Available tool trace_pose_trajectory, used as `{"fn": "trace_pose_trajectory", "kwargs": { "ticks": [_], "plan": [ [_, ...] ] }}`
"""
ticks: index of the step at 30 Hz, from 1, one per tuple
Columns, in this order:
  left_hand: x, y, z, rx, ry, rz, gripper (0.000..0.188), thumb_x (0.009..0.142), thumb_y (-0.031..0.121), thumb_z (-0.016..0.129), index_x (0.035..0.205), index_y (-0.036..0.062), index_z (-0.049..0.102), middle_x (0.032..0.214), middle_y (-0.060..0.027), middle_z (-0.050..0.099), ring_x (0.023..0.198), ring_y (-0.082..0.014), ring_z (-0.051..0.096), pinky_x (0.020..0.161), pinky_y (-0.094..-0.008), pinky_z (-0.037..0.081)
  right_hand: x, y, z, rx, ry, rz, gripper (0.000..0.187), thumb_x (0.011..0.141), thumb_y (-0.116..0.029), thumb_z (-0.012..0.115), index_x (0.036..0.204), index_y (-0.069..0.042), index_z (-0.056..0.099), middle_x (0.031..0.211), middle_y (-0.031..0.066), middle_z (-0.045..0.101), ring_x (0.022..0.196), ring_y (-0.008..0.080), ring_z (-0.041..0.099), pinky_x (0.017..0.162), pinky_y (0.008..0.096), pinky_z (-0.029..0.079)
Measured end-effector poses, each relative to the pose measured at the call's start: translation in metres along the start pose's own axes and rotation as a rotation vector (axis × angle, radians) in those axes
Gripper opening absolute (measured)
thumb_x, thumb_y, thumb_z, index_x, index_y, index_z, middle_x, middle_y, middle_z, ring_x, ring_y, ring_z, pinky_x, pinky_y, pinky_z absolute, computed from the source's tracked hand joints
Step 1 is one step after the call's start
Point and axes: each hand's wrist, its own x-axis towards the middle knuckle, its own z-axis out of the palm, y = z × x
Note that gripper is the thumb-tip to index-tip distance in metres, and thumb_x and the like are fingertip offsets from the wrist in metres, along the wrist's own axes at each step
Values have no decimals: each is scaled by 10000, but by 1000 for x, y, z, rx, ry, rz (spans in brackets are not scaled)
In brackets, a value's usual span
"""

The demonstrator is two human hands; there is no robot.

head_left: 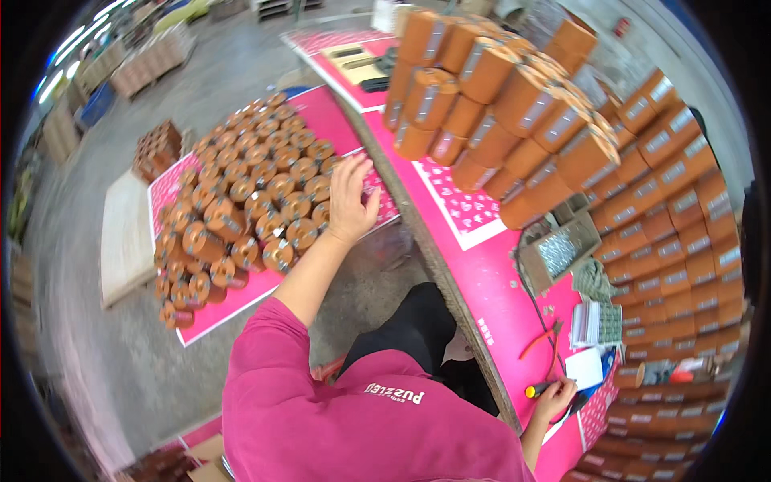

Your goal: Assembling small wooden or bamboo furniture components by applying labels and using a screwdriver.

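My left hand (352, 197) reaches out over the right edge of the low stack, its fingers stretched and its thumb apart, with nothing in it. Next to it stand many orange-brown cylinders (281, 186), packed on end with holes in their tops; whether the fingers touch one I cannot tell. Down at the right, my right hand (556, 399) is closed at a tool handle (533, 391), black with a yellow end; the rest of the tool is hidden. Red-handled pliers (540, 344) lie just beyond it on the pink-covered bench (502, 321).
Taller stacks of orange-brown cylinders (514, 96) with silver strips rise on the bench, and a wall of them (666, 265) at its right. A box of small metal parts (556, 253), a pile of cards (596, 324) and a white pad (584, 368) sit between. A pale board (128, 233) lies far left.
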Motion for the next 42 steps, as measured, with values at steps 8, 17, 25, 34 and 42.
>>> {"fn": "trace_pose_trajectory", "kwargs": {
  "ticks": [8, 17, 25, 34, 42],
  "plan": [
    [139, 83, 53, -339, 28, 199, 435, 731, 56, 668, 1142, 25, 528, 1136, -163, 546, 1075, -333, 521, 932, -403, 413, -8, -11, -10, 44, 133, 86, 132, 764, 115, 503, 838, 11, 540, 832, 129, 505, 790, 264, 507, 686, 342, 420],
    [210, 157, 97, -291, -53, 224, 406, 728, 189, 717, 1092, 69, 584, 1163, -131, 550, 1130, -316, 504, 954, -392, 412, -2, -11, -26, 101, 220, 165, 143, 752, 127, 518, 829, 8, 539, 843, 132, 490, 793, 269, 507, 688, 335, 425],
    [202, 256, 141, -321, -382, 393, 495, 666, 274, 771, 1087, 72, 606, 1215, -130, 502, 1161, -321, 454, 983, -426, 382, 5, -26, -23, 191, 248, 230, 202, 714, 143, 511, 850, 3, 563, 860, 135, 500, 778, 259, 523, 659, 313, 426],
    [181, 276, 197, -310, -281, 49, 477, 662, 193, 791, 1011, -8, 535, 1319, -212, 354, 1254, -393, 319, 1040, -445, 335, 19, -65, -14, 303, 215, 95, 175, 713, 130, 546, 819, -7, 571, 828, 133, 516, 792, 263, 531, 678, 330, 437],
    [163, 286, 166, -434, -210, 293, 388, 593, 154, 830, 824, 23, 548, 1317, -186, 398, 1219, -380, 393, 993, -435, 361, 15, -70, -26, 315, 262, 102, 185, 714, 151, 541, 815, 0, 573, 825, 118, 516, 777, 237, 529, 665, 303, 435]
  ]
}}
